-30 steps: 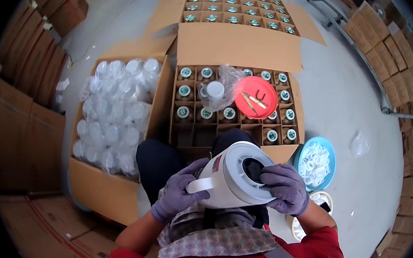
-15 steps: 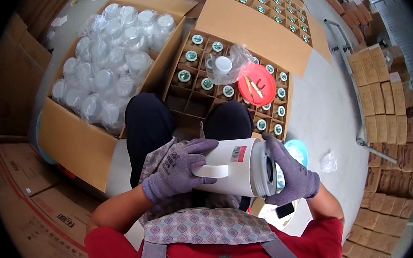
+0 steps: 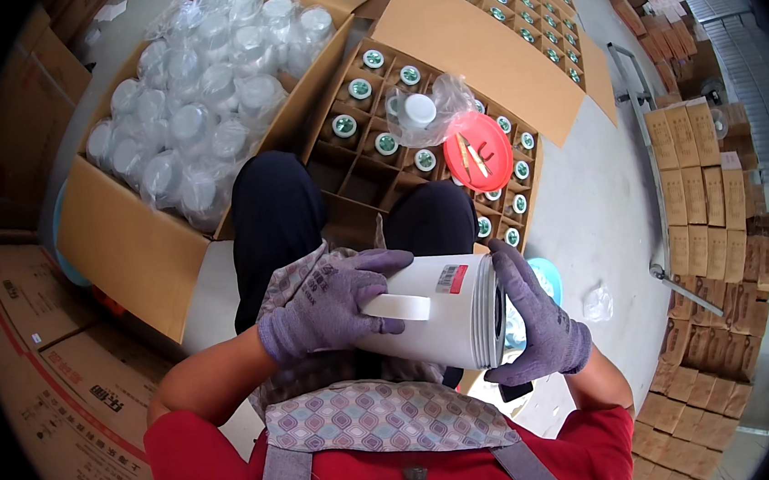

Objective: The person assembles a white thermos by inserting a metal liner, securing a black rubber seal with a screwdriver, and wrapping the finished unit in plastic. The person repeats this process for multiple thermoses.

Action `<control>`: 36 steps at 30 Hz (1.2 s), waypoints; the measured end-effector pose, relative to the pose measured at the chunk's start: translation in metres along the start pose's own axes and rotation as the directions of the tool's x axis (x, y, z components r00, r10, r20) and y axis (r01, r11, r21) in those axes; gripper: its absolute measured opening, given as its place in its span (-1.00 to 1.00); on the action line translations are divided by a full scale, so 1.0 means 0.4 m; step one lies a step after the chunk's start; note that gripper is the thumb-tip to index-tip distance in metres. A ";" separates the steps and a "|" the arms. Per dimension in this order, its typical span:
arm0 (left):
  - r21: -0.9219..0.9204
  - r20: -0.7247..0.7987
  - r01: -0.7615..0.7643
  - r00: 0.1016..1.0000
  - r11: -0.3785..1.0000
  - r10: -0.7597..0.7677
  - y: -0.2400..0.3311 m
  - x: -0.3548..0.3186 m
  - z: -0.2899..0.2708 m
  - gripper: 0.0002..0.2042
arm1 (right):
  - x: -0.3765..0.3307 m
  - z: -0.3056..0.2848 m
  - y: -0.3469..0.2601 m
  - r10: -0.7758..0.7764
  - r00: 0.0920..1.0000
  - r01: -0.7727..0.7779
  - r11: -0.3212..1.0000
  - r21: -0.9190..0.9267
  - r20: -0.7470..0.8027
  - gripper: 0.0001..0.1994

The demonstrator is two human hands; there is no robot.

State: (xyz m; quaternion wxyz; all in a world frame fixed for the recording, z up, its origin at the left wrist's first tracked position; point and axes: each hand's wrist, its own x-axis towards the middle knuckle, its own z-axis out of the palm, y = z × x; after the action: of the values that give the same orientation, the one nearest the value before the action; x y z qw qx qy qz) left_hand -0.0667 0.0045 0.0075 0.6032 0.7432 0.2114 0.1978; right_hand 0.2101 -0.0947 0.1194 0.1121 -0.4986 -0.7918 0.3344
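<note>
Jug (image 3: pixel 439 336) lies between left hand (image 3: pixel 331 307) — gripping it — and right hand (image 3: pixel 546 331), spread wide.

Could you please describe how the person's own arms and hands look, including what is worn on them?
The left hand and right hand wear matching greyish-purple gloves that reach the wrists. Dark print marks the back of the left one. The forearms are bare, and short red sleeves cover the upper arms.
</note>
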 end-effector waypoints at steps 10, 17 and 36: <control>-0.116 0.177 0.244 0.959 0.963 -0.222 -0.018 0.015 -0.022 -0.45 | 0.025 0.001 -0.008 -0.087 0.996 0.087 0.996 0.002 0.001 0.29; -0.232 0.201 0.292 0.948 0.928 -0.248 -0.028 0.012 -0.011 -0.45 | 0.018 -0.011 -0.012 -0.066 0.995 0.064 0.997 0.034 0.070 0.29; -0.274 0.369 0.344 0.900 0.898 -0.232 -0.103 0.058 -0.021 -0.31 | 0.063 0.034 0.028 -0.326 0.937 0.331 0.943 -0.024 0.123 0.07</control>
State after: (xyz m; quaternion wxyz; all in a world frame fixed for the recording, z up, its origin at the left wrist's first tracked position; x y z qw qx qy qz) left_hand -0.0552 0.0315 -0.0303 0.7693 0.6127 0.1810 0.0117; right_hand 0.1991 -0.0753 0.0982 0.1088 -0.3413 -0.8763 0.3222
